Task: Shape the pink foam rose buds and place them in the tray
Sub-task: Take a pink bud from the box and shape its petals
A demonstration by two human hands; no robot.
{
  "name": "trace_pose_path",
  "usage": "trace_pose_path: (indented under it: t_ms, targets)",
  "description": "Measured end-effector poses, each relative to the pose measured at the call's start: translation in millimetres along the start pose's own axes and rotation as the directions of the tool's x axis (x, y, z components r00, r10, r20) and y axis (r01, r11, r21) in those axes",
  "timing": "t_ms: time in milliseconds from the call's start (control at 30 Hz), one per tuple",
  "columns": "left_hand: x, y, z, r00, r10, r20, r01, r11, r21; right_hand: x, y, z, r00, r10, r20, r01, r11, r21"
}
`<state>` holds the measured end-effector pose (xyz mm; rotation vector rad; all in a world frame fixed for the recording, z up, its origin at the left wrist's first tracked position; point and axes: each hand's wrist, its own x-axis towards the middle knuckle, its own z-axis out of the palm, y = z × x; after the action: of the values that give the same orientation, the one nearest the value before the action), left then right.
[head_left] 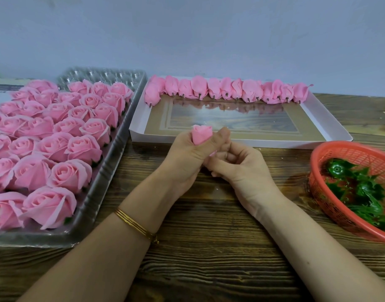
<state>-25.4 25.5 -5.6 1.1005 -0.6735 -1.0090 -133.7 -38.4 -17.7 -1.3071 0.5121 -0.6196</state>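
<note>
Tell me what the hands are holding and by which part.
The left hand grips a pink rose bud around its lower half. The right hand curls at its base; a pinch there cannot be told.

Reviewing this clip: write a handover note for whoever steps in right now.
Left hand grips a bud; right hand seems to pinch its base.
Done: one row of buds lies along the white tray's far edge.
Left: finish this bud and set it in the white tray, which has room in front of the row.
Open roses sit in the clear tray at left; a basket of green parts is at right.
</note>
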Motion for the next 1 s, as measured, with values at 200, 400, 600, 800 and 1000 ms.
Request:
trace_pose_path:
  t_ms: [200,400,600,800,1000]
  targets:
    - [2,-1,-6,0.999,-0.019,0.050,0.020,1.000,-0.010,0,-2,1,1.000,0.008,-0.002,-0.008,1.000,0.003]
    - [-1,4,-8,0.991,-0.030,0.128,0.032,0.999,-0.015,-1,-7,0,0.997,0.053,0.062,-0.056,0.997,0.050]
    - [-1,1,2,1.000,0.002,0.005,-0.001,1.000,-0.030,-2,-5,5,0.999,-0.036,0.024,0.038,0.997,-0.064]
    - [0,-1,1,0.999,0.018,0.049,-0.014,0.998,-0.066,-3,-4,5,0.996,-0.084,-0.029,0.081,0.992,-0.097]
    - [0,-1,-3,0.993,0.034,0.115,-0.024,0.996,-0.086,-3,-5,4,0.999,-0.046,-0.020,0.044,0.996,-0.082]
